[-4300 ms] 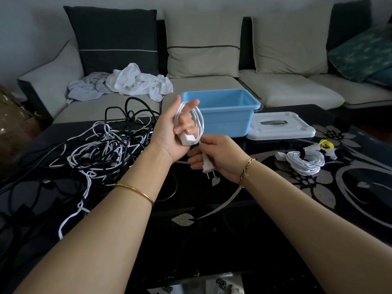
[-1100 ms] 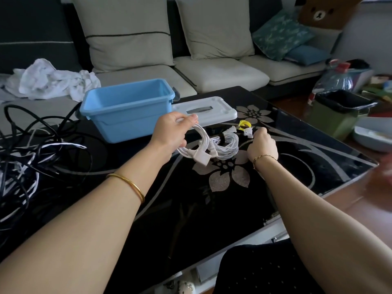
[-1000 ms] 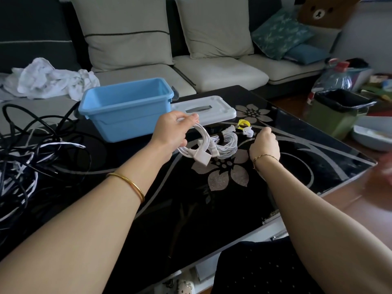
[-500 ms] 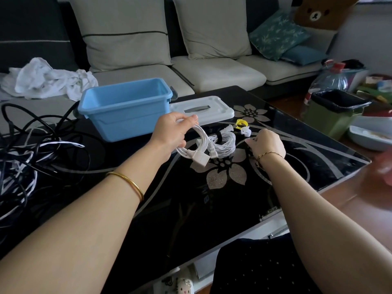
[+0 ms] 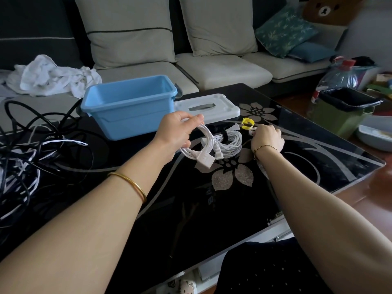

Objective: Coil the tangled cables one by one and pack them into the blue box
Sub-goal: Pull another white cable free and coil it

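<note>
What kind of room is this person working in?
Most likely a home living room. A long sofa with loose cushions runs along the back, a low black glass coffee table with a flower pattern stands in front of it, and crumpled white clothes lie on the sofa seat.

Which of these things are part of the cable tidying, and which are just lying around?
Part of the job: left hand gripping the coiled white cable; tied white coil; tangled cables; blue box; white lid; yellow tie; right hand beside it.
Just lying about: white cloth; green bin; water bottle; teal cushion.
</note>
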{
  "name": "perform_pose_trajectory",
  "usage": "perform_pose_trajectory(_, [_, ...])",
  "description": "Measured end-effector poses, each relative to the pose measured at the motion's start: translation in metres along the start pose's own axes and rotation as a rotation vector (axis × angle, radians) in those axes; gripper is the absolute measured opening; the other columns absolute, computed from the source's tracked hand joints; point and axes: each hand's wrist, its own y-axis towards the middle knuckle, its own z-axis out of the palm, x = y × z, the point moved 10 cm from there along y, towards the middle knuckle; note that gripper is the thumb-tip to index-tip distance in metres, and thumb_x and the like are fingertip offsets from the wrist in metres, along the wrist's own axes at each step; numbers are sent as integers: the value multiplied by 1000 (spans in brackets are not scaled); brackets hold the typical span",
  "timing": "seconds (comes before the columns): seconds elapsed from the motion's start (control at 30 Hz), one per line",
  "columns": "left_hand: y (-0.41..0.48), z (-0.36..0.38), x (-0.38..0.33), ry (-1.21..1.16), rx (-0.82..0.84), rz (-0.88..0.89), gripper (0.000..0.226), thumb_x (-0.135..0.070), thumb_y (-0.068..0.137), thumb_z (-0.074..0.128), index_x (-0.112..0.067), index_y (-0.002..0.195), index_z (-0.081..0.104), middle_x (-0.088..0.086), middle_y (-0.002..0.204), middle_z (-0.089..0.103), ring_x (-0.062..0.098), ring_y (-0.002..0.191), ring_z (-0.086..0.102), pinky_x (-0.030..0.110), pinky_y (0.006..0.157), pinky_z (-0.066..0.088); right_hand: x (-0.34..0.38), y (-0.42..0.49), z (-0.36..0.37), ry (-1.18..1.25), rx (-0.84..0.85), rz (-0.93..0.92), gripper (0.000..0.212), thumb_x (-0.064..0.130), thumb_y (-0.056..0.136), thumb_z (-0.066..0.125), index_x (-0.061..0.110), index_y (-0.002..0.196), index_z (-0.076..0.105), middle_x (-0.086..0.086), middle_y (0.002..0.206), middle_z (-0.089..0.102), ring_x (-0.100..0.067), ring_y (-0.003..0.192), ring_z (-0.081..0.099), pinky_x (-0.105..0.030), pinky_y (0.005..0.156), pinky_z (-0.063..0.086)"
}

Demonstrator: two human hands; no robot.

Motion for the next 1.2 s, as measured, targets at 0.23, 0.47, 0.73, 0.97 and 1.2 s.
perform_pose_trajectory(0.23, [-3,2,-1,8,7,-5,20,-24,92,63,-10,78,63,-13,41,41,9,43,19,21,41,24,-7,2,-10,84,-92,2,22,19,94,50,5,101,66,-16,115,57,-34,113,46,-42,85,44])
perform_pose_trajectory(0.47, [-10,-3,-7,-8,-3,-4,18,-24,91,63,-12,77,62,-10,47,46,10,46,19,21,41,23,22,-25,-70,381,-301,-193,17,20,87,53,10,79,64,-4,113,51,-27,108,43,-26,77,32])
perform_pose_trajectory(0.73, [-29,-30,-21,38,-78,28,20,-27,90,64,-13,77,66,-6,54,36,10,46,29,16,38,29,100,-82,-91,696,17,-453,4,11,85,56,8,84,58,1,75,55,-19,72,53,-29,65,47])
perform_pose_trajectory(0.97, [-51,-98,-20,145,-210,7,22,-33,89,64,-16,75,64,-5,58,41,12,50,39,23,46,37,190,-161,-78,729,397,-769,7,14,90,59,12,88,65,5,65,51,-11,61,51,-31,69,54])
perform_pose_trajectory(1.2, [-63,-134,-10,52,-211,-31,25,-36,91,61,-16,75,61,-2,59,34,11,49,33,20,42,35,235,-192,-67,746,502,-908,11,11,91,56,14,90,66,-13,84,59,-14,76,52,-30,72,55])
